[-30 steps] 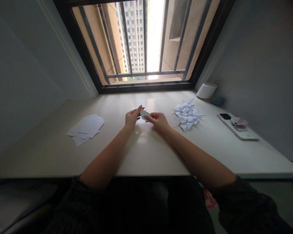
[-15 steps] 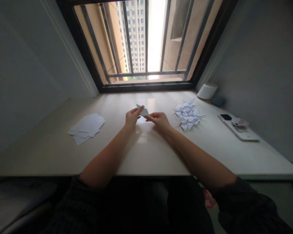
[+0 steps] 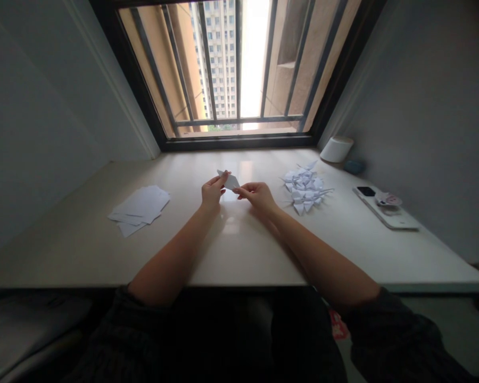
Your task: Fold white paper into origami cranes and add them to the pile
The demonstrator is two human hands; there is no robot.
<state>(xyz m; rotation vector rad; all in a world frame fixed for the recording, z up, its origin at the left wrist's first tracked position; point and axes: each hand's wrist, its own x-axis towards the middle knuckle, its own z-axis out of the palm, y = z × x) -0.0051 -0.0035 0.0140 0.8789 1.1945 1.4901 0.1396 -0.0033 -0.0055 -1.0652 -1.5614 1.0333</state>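
A small folded piece of white paper (image 3: 229, 181) is held just above the middle of the pale desk (image 3: 239, 250). My left hand (image 3: 211, 192) pinches its left end between thumb and fingers. My right hand (image 3: 258, 196) pinches its right end, fingers curled. Both forearms stretch out from the desk's front edge.
A loose stack of white paper sheets (image 3: 140, 209) lies at the left. A heap of folded white paper figures (image 3: 305, 188) sits right of my hands. Farther right lie a phone (image 3: 384, 209), a white cylinder (image 3: 337, 148) and a small blue thing (image 3: 354, 167). A barred window (image 3: 239, 74) lies beyond.
The folded paper has turned in my fingers; its pointed end now angles up to the left. Both hands stay in nearly the same place.
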